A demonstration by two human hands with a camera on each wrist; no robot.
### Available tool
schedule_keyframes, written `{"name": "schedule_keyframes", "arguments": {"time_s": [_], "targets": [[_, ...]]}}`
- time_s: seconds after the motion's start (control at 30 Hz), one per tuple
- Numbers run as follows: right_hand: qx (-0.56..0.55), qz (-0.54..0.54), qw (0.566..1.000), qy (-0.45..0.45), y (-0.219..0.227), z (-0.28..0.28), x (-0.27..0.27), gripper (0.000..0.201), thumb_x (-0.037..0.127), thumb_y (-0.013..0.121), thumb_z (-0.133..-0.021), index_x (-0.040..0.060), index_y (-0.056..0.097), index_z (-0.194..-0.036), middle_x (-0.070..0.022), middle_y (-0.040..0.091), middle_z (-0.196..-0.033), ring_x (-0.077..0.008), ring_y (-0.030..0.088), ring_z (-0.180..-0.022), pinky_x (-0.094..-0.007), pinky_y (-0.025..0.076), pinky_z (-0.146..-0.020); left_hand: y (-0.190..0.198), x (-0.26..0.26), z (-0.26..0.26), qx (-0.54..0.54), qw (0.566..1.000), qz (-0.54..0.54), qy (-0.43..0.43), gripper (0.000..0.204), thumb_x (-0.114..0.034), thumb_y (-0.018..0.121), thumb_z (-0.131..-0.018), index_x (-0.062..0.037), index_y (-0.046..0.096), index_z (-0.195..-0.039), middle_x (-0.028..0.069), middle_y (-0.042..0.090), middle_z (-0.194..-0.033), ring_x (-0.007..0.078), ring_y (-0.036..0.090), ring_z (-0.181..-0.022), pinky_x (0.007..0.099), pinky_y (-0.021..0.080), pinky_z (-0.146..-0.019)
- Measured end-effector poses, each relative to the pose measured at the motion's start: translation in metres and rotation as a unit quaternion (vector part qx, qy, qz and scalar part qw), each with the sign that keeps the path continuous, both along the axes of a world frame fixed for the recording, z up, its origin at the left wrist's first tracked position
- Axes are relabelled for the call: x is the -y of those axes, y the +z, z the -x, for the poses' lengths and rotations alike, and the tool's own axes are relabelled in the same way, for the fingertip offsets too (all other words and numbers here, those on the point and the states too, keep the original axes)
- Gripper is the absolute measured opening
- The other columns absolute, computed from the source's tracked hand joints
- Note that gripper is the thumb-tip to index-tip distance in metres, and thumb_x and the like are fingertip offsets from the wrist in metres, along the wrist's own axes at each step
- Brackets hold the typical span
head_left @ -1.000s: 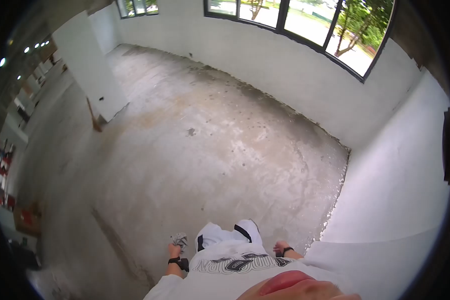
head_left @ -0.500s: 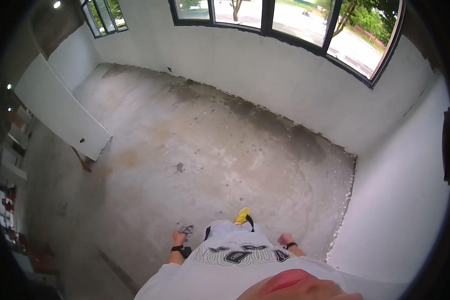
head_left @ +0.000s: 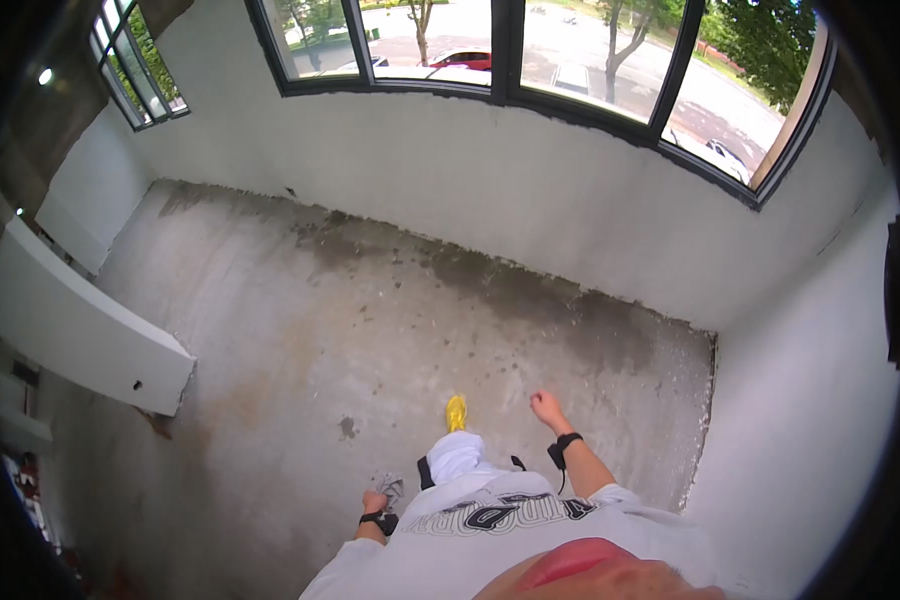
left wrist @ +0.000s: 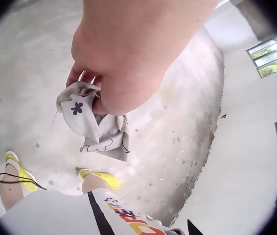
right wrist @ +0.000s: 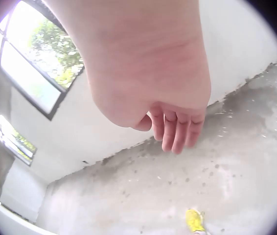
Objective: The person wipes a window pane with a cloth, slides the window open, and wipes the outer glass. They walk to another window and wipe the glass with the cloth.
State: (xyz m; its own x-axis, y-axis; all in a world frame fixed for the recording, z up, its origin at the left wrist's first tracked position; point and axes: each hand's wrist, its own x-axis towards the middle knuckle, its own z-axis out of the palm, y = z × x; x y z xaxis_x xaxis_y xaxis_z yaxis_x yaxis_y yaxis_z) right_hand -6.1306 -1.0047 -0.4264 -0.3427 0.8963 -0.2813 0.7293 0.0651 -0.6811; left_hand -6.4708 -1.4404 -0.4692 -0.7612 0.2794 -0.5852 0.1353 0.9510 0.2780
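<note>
A crumpled light grey cloth (left wrist: 82, 117) with a dark flower print hangs from my left hand (left wrist: 124, 58), which grips it by a bunched part. The head view has that left hand (head_left: 374, 501) low beside the left thigh, the cloth (head_left: 394, 490) poking out past the fingers. My right hand (head_left: 545, 406) is held out in front of the body, above the floor. In the right wrist view, the fingers (right wrist: 180, 129) of this hand (right wrist: 153, 78) hang loosely curled and hold nothing.
Bare, stained concrete floor (head_left: 300, 360) runs to a white wall (head_left: 400, 150) beneath wide dark-framed windows (head_left: 505, 60). A white pillar (head_left: 80, 320) stands at the left, and another white wall (head_left: 800, 380) borders the right side. A yellow shoe (head_left: 456, 412) is on the floor ahead.
The person has walked forward, so the windows and wall are nearer and the pillar has shifted left. My right hand has swung forward. The cloth stays in my left hand.
</note>
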Motion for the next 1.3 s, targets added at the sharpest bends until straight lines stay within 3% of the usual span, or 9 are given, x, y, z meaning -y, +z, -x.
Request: {"name": "schedule_keyframes", "arguments": {"time_s": [0.07, 0.2, 0.4, 0.57, 0.63, 0.77, 0.87, 1.1, 1.3], "targets": [[0.103, 0.062, 0.992, -0.026, -0.083, -0.043, -0.024, 0.027, 0.02, 0.048, -0.083, 0.0003, 0.064, -0.094, -0.012, 0.068, -0.076, -0.0222, 0.066, -0.067, -0.0363, 0.051, -0.062, 0.009, -0.062, 0.034, 0.039, 0.998, -0.023, 0.034, 0.037, -0.013, 0.062, -0.065, 0.012, 0.062, -0.092, 0.0285, 0.065, -0.088, 0.0387, 0.064, -0.09, 0.0433, 0.048, -0.076], [0.061, 0.332, 0.915, -0.219, -0.018, -0.086, -0.029, 0.023, 0.018, 0.048, -0.085, 0.0014, 0.062, -0.093, -0.012, 0.067, -0.082, -0.0222, 0.065, -0.064, -0.0359, 0.049, -0.053, 0.029, -0.198, 0.1, 0.015, 0.996, -0.089, 0.026, 0.031, -0.01, 0.061, -0.067, 0.0072, 0.058, -0.092, 0.0286, 0.062, -0.097, 0.042, 0.06, -0.097, 0.0456, 0.048, -0.083], [-0.005, 0.327, 0.866, -0.38, -0.011, -0.093, -0.057, 0.023, 0.015, 0.048, -0.087, -0.0005, 0.062, -0.095, -0.0146, 0.068, -0.085, -0.0238, 0.067, -0.068, -0.0358, 0.051, -0.056, 0.093, -0.418, 0.167, -0.05, 0.985, -0.164, -0.002, 0.034, -0.003, 0.059, -0.069, 0.0013, 0.052, -0.102, 0.026, 0.061, -0.098, 0.0415, 0.06, -0.096, 0.0431, 0.047, -0.085], [-0.032, 0.454, 0.832, -0.317, -0.055, -0.067, -0.116, 0.028, 0.021, 0.052, -0.081, -0.0029, 0.061, -0.093, -0.0169, 0.067, -0.084, -0.0261, 0.066, -0.073, -0.0376, 0.051, -0.06, 0.063, -0.548, 0.209, -0.104, 0.942, -0.306, -0.094, 0.04, -0.006, 0.061, -0.069, 0.0034, 0.056, -0.107, 0.0258, 0.061, -0.103, 0.0355, 0.06, -0.098, 0.0418, 0.046, -0.086], [-0.056, 0.497, 0.797, -0.339, -0.076, -0.045, -0.165, 0.028, 0.022, 0.053, -0.08, -0.0011, 0.062, -0.092, -0.0158, 0.065, -0.083, -0.0258, 0.064, -0.071, -0.0374, 0.05, -0.062, 0.125, -0.604, 0.192, 0.002, 0.956, -0.289, -0.051, 0.04, -0.006, 0.06, -0.069, 0.0033, 0.056, -0.108, 0.0255, 0.062, -0.102, 0.0334, 0.061, -0.097, 0.0425, 0.046, -0.086], [-0.166, 0.326, 0.864, -0.345, -0.048, 0.007, -0.291, 0.023, 0.016, 0.048, -0.086, 0.0004, 0.06, -0.098, -0.0134, 0.066, -0.084, -0.0238, 0.064, -0.067, -0.0377, 0.051, -0.06, 0.172, -0.671, 0.187, -0.013, 0.95, -0.293, -0.11, 0.037, -0.006, 0.059, -0.069, 0.0026, 0.056, -0.105, 0.024, 0.061, -0.1, 0.0336, 0.06, -0.094, 0.0433, 0.045, -0.084], [-0.152, 0.273, 0.865, -0.392, -0.029, 0.033, -0.378, 0.023, 0.016, 0.046, -0.088, 0.0012, 0.061, -0.099, -0.011, 0.067, -0.082, -0.0205, 0.064, -0.062, -0.0328, 0.051, -0.057, 0.172, -0.755, 0.214, -0.253, 0.877, -0.359, -0.193, 0.036, -0.005, 0.056, -0.071, 0.0033, 0.052, -0.105, 0.0222, 0.054, -0.097, 0.0395, 0.054, -0.092, 0.0427, 0.043, -0.084], [-0.113, 0.201, 0.901, -0.367, -0.008, 0.031, -0.465, 0.017, 0.012, 0.052, -0.086, 0.0005, 0.062, -0.093, -0.0116, 0.067, -0.076, -0.0184, 0.065, -0.063, -0.0315, 0.053, -0.058, 0.408, -0.984, 0.178, -0.295, 0.731, -0.602, -0.123, 0.051, 0.003, 0.051, -0.077, 0.0023, 0.045, -0.128, 0.0164, 0.051, -0.121, 0.0289, 0.056, -0.107, 0.0351, 0.046, -0.088], [0.053, 0.217, 0.909, -0.353, -0.011, 0.0, -0.444, 0.022, 0.017, 0.055, -0.077, 0.0022, 0.068, -0.067, -0.0129, 0.067, -0.065, -0.0222, 0.066, -0.059, -0.0349, 0.053, -0.058, 0.594, -1.131, 0.111, -0.498, 0.447, -0.715, -0.202, 0.046, 0.004, 0.051, -0.082, -0.0023, 0.051, -0.128, 0.014, 0.051, -0.131, 0.0332, 0.051, -0.116, 0.0367, 0.043, -0.091]]}}
